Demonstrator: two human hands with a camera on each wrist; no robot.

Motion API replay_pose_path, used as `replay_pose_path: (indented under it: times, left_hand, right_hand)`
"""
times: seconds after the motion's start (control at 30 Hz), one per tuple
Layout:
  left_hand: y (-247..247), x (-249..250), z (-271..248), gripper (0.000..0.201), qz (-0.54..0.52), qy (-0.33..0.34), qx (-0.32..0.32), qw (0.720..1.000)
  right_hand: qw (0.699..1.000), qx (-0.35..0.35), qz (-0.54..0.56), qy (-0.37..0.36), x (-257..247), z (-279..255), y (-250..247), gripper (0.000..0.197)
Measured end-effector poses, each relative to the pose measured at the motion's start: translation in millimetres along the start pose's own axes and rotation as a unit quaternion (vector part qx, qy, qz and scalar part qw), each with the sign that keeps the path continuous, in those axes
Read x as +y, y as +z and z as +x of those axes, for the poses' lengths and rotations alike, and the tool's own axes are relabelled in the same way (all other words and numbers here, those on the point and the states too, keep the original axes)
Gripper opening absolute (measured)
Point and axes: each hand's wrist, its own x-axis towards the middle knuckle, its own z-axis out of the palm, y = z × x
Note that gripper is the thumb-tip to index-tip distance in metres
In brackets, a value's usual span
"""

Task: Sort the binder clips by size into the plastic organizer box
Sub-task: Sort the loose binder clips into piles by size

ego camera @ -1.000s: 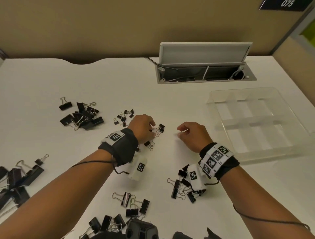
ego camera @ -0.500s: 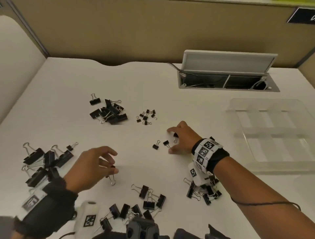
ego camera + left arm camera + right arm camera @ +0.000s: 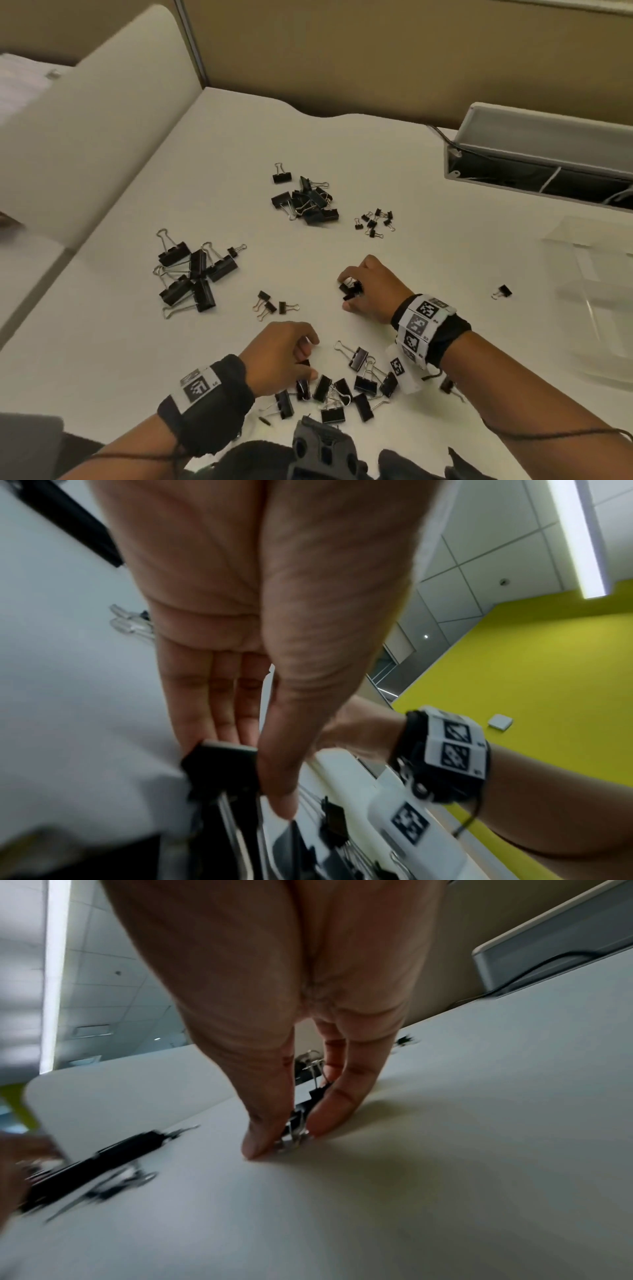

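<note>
A white surface (image 3: 428, 192) is shown scattered with black binder clips in separate groups. A medium clip (image 3: 222, 769) is pinched between the thumb and fingers of the left hand (image 3: 281, 356) at the near pile of medium clips (image 3: 346, 390), so the left grip is closed on that clip. Small clips (image 3: 351, 289) are gathered under the curled fingers of the right hand (image 3: 373, 287); in the right wrist view one small clip (image 3: 296, 1129) is seen nipped between thumb and fingertip against the surface, so the right grip is closed on it. A group of large clips (image 3: 191, 274) is seen to the left, a further pile (image 3: 308, 202) and a cluster of tiny clips (image 3: 375, 221) farther back, and three small clips (image 3: 274, 305) between the hands and the large group. The clear plastic organizer box (image 3: 596, 301) is located at the right edge, with a lone clip (image 3: 503, 292) just beside it.
</note>
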Motion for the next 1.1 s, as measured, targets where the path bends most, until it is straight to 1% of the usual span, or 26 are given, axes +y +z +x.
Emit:
replay_pose_path:
  times: [0.1, 0.23, 0.37, 0.43, 0.57, 0.67, 0.73, 0.83, 0.87, 0.93, 1.03, 1.1]
  left_hand:
    - [3.7, -0.4, -5.1, 0.042, 0.031, 0.025, 0.004, 0.999]
    - [4.6, -1.5, -8.8, 0.041, 0.032, 0.043, 0.002, 0.999]
    - [1.9, -5.2, -10.6, 0.042, 0.028, 0.06, 0.005, 0.998]
    - [-2.0, -5.7, -10.8, 0.042, 0.03, 0.074, 0.001, 0.997]
    - [-14.4, -2.7, -5.5, 0.041, 0.034, 0.102, 0.005, 0.994]
    - [-28.5, 4.1, 6.9, 0.041, 0.019, 0.111, 0.014, 0.994]
    - [-41.3, 14.4, 21.1, 0.041, 0.014, 0.117, 0.018, 0.993]
    - [-59.5, 42.6, 49.7, 0.04, 0.021, 0.132, 0.025, 0.991]
    - [-63.7, 54.0, 59.8, 0.038, 0.019, 0.136, 0.032, 0.99]
    - [-67.8, 75.1, 82.3, 0.035, 0.002, 0.138, 0.053, 0.989]
    - [-66.3, 96.4, 119.0, 0.032, -0.018, 0.134, 0.102, 0.986]
    - [-62.6, 103.2, 144.8, 0.037, -0.002, 0.117, 0.143, 0.983]
  right_hand:
    - [0.999, -0.016, -0.013, -0.028, -32.9, 7.7, 12.4, 0.048]
    - [0.998, -0.026, -0.021, -0.054, -65.1, 18.4, 26.6, 0.051]
    - [0.997, -0.038, -0.015, -0.065, -77.8, 20.5, 31.8, 0.053]
    - [0.998, -0.02, 0.008, -0.06, -75.2, 18.0, 25.8, 0.052]
    - [0.99, 0.072, 0.117, 0.009, -40.8, 6.1, 1.9, 0.04]
    - [0.981, 0.123, 0.137, 0.067, -1.7, -13.0, -12.9, 0.03]
    - [0.976, 0.134, 0.142, 0.102, 17.3, -30.1, -17.6, 0.028]
    - [0.978, 0.102, 0.134, 0.124, 34.6, -58.6, -15.0, 0.029]
    - [0.979, 0.093, 0.128, 0.129, 39.5, -67.9, -12.5, 0.03]
    - [0.975, 0.102, 0.133, 0.148, 54.0, -84.5, -9.7, 0.032]
    - [0.958, 0.155, 0.15, 0.189, 83.0, -106.0, -19.1, 0.034]
    - [0.943, 0.199, 0.151, 0.219, 105.7, -116.3, -31.0, 0.039]
